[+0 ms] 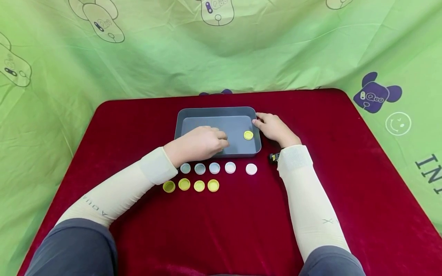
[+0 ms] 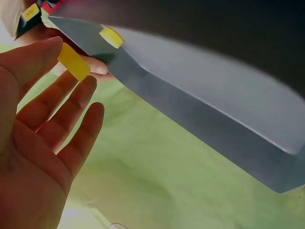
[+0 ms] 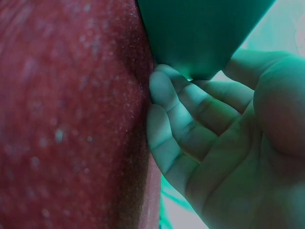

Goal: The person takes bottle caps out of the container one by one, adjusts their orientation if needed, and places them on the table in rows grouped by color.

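Note:
My left hand [image 1: 201, 143] is over the front part of a grey rectangular tray [image 1: 215, 111]. Its thumb and fingers pinch a yellow bottle cap [image 2: 74, 63], which the left wrist view shows edge-on; in the head view the hand hides it. Another yellow cap [image 1: 248, 135] lies inside the tray near its right wall. At that right side my right hand [image 1: 275, 128] grips the tray, thumb at the rim and fingers along the outside wall. In the right wrist view, the fingertips [image 3: 164, 88] are low beside the red cloth, under the tray's corner.
In front of the tray, a row of several white caps [image 1: 230, 167] lies on the red cloth [image 1: 241, 230]. Nearer to me is a shorter row of yellow caps [image 1: 199, 186]. A printed green curtain [image 1: 276, 50] hangs behind the table and along its sides.

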Motion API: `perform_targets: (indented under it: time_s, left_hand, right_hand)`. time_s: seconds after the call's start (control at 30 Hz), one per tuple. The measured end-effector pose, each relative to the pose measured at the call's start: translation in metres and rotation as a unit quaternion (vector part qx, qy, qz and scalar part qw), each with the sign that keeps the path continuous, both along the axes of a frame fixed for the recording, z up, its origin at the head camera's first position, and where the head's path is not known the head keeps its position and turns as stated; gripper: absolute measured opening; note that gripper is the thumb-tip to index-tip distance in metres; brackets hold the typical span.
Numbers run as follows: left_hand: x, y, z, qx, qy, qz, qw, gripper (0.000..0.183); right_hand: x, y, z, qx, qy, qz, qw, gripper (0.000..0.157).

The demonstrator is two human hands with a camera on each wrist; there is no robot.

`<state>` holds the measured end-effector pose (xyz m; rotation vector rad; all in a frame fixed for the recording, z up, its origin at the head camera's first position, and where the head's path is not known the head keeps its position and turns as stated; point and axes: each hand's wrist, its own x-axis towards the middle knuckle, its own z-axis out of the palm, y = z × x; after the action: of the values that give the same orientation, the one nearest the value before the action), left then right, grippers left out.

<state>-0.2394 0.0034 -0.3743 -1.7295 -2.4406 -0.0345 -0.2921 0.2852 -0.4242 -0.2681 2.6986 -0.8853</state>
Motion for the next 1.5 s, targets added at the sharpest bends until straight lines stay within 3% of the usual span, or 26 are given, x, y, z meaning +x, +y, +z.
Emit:
perform_targets:
  time_s: [0.23,0.47,0.93,1.23,1.5]
  left_hand:
    - [0.014,0.002,-0.002,0.017,0.018,-0.014,0.9996,0.009]
    - [0.027,0.0,-0.003,0.005,-0.004,-0.026,0.9996,0.02]
    - [0.039,-0.002,-0.007,0.027,-0.017,-0.033,0.999,0.024]
    - [0.048,-0.001,-0.016,0.032,-0.009,-0.037,0.9988,0.009]
    - [0.057,0.003,-0.015,0.021,-0.011,-0.056,0.9981,0.021]
  right_hand:
    - [0.001,0.0,0.0,-0.001,-0.001,-0.002,1.0,0.054]
    - [0.0,-0.001,-0.001,0.0,-0.008,-0.001,1.0,0.056]
    - [0.0,0.001,0.0,0.0,-0.005,-0.001,1.0,0.056]
    - [0.001,0.0,0.001,-0.001,-0.002,-0.001,1.0,0.055]
    - [0.0,-0.001,0.001,0.002,-0.007,0.0,1.0,0.056]
